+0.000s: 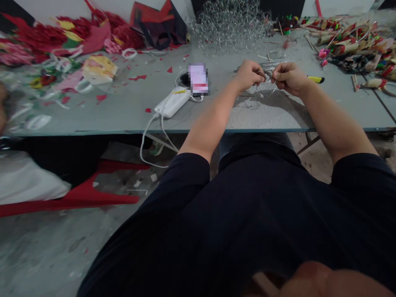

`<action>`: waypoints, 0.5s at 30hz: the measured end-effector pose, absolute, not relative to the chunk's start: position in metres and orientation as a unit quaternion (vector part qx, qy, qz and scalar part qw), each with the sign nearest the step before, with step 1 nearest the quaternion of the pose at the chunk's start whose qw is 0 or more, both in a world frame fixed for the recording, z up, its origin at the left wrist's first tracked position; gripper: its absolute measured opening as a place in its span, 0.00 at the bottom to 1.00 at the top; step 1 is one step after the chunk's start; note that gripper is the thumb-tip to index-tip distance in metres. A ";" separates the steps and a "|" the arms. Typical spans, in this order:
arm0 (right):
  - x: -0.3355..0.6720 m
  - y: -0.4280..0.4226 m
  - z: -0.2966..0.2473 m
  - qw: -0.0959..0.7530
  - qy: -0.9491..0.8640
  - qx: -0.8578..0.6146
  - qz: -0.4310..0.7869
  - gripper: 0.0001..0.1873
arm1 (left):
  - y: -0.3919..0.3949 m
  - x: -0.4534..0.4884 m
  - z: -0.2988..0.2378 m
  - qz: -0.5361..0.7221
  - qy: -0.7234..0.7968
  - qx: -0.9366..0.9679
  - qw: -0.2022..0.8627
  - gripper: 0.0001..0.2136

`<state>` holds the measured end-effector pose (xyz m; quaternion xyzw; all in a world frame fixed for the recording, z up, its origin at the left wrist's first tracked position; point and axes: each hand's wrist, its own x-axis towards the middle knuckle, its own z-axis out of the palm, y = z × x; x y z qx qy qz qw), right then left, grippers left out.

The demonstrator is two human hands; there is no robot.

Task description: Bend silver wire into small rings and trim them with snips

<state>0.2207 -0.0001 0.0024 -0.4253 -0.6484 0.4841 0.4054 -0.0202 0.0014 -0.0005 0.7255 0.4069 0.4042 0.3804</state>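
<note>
Silvery wire hangs between our two hands, just above the bench. It is hair-thin and shiny, with fine loose strands curling below our fingers; its exact shape is too small and blurred to tell.

Nearest us are our dark sleeves, with a red stool low on the left, under someone in pale and black clothing. At the bench's near edge lies a grey, finely textured patch, shaded by our arms. Over its far part, our left hand and right hand face each other, slightly apart, each grip pinched narrow on the wire.

To the left rest a white power strip and, just beyond it, a phone with a blurred-out screen. A yellow-and-black handle shows past our right wrist. Farther back, bamboo pieces crowd the right, and a big glittering silver tangle fills the middle.
</note>
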 end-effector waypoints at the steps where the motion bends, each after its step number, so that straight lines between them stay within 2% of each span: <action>1: 0.223 0.002 0.001 0.404 -0.645 -0.423 0.492 0.25 | 0.004 -0.020 -0.002 0.403 0.404 0.730 0.377 0.16; 10: 0.223 -0.009 0.007 0.386 -0.619 -0.436 0.526 0.24 | 0.008 -0.020 -0.008 0.412 0.394 0.729 0.379 0.11; 15: 0.220 -0.013 0.011 0.371 -0.624 -0.453 0.518 0.22 | 0.006 -0.020 -0.005 0.406 0.396 0.730 0.383 0.14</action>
